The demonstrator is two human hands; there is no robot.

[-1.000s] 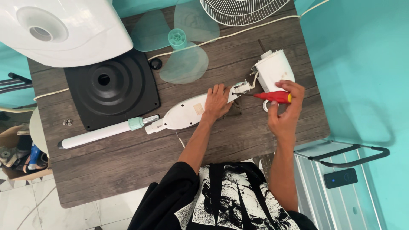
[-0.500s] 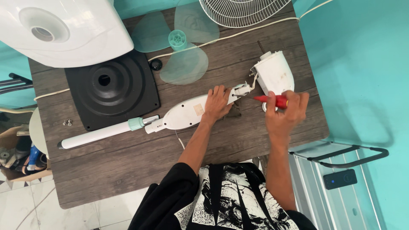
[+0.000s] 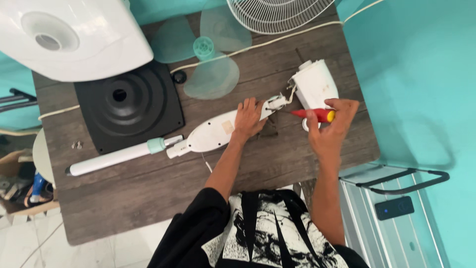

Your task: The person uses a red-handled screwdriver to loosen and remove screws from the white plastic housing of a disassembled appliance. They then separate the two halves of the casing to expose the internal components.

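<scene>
Left hand (image 3: 249, 119) lies palm-down, fingers spread flat, pressing on the white fan neck housing (image 3: 218, 131) at the middle of the wooden table (image 3: 148, 193). Right hand (image 3: 331, 130), wrist bent, grips a red-handled screwdriver (image 3: 313, 114), tip pointing toward the housing, just below the white motor casing (image 3: 316, 85).

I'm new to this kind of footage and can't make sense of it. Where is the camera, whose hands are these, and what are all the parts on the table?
The camera sits on a person's head and looks straight down at their own two bare hands over a wooden table. The left hand presses on a white fan neck with a pole, lying flat. The right hand has a grip on a red screwdriver, aimed at the joint beside the white motor housing. Around them lie a black square base, pale green fan blades, a wire grille and a white cover.
</scene>
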